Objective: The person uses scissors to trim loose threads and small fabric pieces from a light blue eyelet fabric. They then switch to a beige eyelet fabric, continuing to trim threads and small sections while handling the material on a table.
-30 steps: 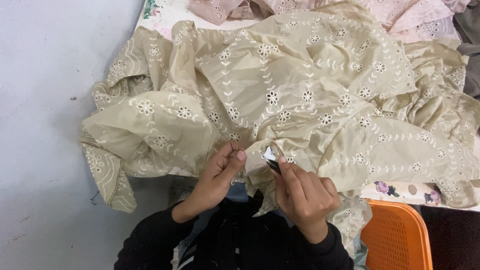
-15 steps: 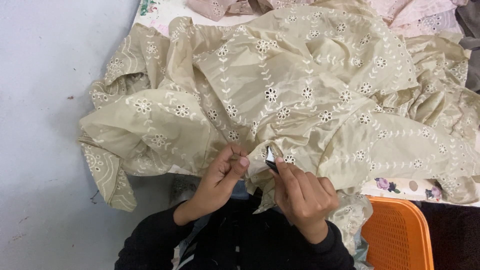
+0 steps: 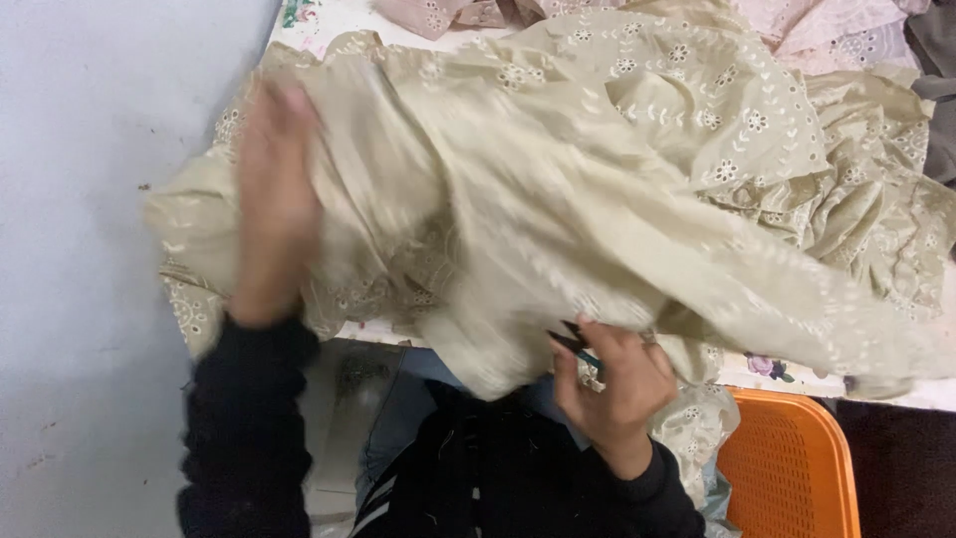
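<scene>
A large beige embroidered garment point(image 3: 597, 189) lies bunched over the table. My left hand point(image 3: 271, 199), blurred with motion, is stretched out to the far left and grips a fold of this fabric. My right hand point(image 3: 612, 384) stays near the table's front edge, closed around small dark thread snips point(image 3: 570, 344) whose tips point left under the cloth's hem. Both arms wear black sleeves.
An orange plastic basket point(image 3: 797, 468) stands at the lower right below the table. Pink embroidered cloth point(image 3: 836, 30) lies at the back. The table's flowered white cover point(image 3: 777, 367) shows at the front edge. Grey floor is to the left.
My left hand has left the seam by the snips and swung up and left, dragging the beige fabric across. The right hand has stayed put with the snips.
</scene>
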